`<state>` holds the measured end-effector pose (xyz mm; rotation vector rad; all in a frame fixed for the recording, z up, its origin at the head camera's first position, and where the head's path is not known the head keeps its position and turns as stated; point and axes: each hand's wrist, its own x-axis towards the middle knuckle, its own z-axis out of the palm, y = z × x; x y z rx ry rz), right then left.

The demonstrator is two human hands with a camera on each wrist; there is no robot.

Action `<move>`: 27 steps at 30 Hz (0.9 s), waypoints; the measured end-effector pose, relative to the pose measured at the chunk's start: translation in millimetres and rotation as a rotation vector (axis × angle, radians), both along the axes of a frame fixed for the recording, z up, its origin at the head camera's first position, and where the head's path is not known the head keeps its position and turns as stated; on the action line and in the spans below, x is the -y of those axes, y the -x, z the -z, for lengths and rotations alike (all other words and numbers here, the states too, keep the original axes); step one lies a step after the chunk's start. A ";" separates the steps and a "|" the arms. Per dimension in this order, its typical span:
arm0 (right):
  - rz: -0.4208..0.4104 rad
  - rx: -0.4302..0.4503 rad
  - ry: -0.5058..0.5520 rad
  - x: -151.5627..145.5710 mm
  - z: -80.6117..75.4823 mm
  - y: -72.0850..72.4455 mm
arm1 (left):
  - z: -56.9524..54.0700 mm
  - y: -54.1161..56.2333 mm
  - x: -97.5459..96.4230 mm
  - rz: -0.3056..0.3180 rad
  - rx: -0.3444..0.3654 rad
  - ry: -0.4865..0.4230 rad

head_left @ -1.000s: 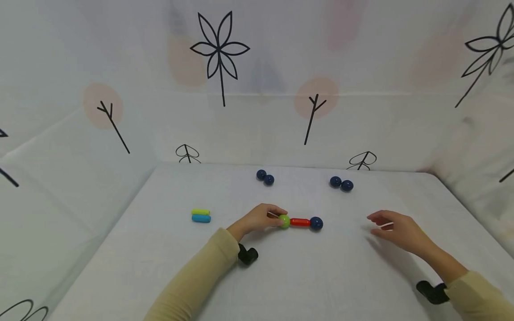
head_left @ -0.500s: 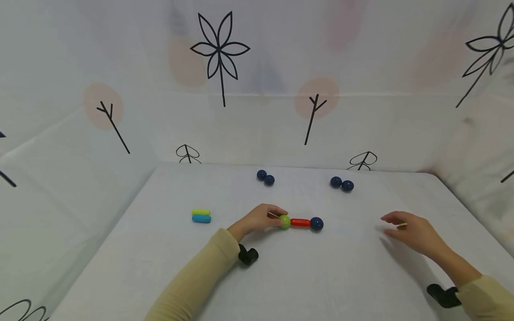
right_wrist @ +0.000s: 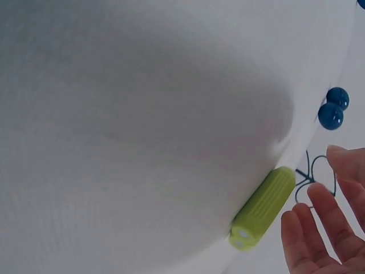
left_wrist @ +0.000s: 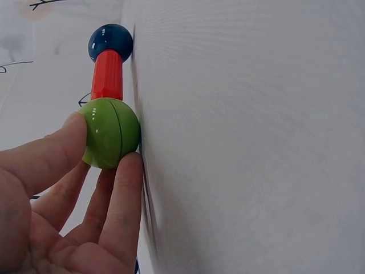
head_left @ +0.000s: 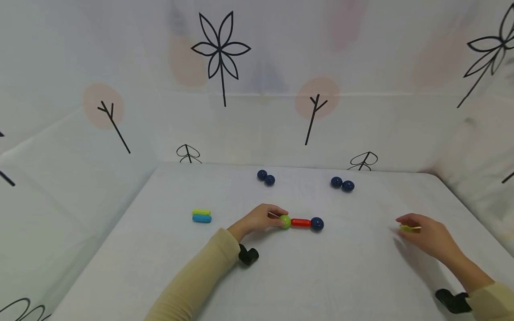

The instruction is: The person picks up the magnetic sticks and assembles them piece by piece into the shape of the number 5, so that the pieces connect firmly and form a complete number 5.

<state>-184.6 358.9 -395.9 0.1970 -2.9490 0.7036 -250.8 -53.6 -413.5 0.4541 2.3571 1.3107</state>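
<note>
My left hand (head_left: 260,218) pinches a lime-green ball (left_wrist: 111,134) between thumb and fingers. A red ribbed rod (head_left: 300,222) joins that ball to a dark blue ball (head_left: 317,224), and the assembly lies along the white tabletop. To the right, my right hand (head_left: 431,236) hovers around a yellow-green ribbed rod (right_wrist: 263,208) on the table. Its fingers (right_wrist: 336,220) and thumb are spread beside the rod, with a gap showing in the right wrist view. From the head, this hand partly hides the rod.
At the back lie two pairs of dark blue balls, the left pair (head_left: 269,180) and the right pair (head_left: 347,186). On the left, a yellow-green rod (head_left: 201,211) lies against a blue rod (head_left: 201,218). A patterned white cloth (head_left: 257,129) rises behind the table.
My right hand has moved right, toward the yellow-green rod, which has come into view between its fingers. The left hand has stayed on the green ball.
</note>
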 end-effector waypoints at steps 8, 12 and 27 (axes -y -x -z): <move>0.049 0.019 0.002 -12.1 0.2 0.7 | -2.0 -1.5 -0.4 -0.006 0.002 0.004; 0.049 0.016 -0.004 -16.5 3.4 2.1 | -3.0 -2.5 -0.5 -0.004 0.000 0.003; 0.041 0.105 -0.020 -18.0 3.9 7.9 | -4.3 -4.1 0.8 0.005 -0.006 0.002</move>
